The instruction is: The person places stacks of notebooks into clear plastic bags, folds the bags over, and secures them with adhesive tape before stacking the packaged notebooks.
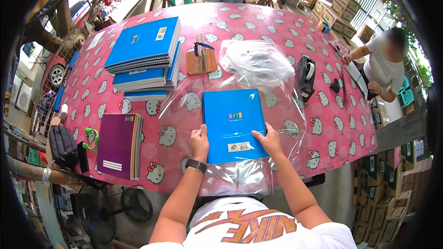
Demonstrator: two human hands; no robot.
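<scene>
A blue spiral notebook (235, 133) lies in front of me on a large sheet of clear plastic (288, 124), its coil along the right side. My left hand (199, 144) grips its lower left edge, with the fingertips hidden. My right hand (269, 141) is closed on the lower right edge, thumb on top of the cover. Part of the clear sheet hangs over the table's near edge, and a shiny fold crosses the notebook's lower part. Left of my hands sits a stack of purple notebooks (115, 145). Farther back stands a stack of blue notebooks (143, 46).
A wooden block (201, 61) with a blue-handled tool, crumpled clear plastic (258, 60) and a black tape dispenser (305, 76) are beyond the notebook. A black pouch (63, 143) lies at the left edge. Another person (385, 62) works at the right side of the patterned pink table (323, 129).
</scene>
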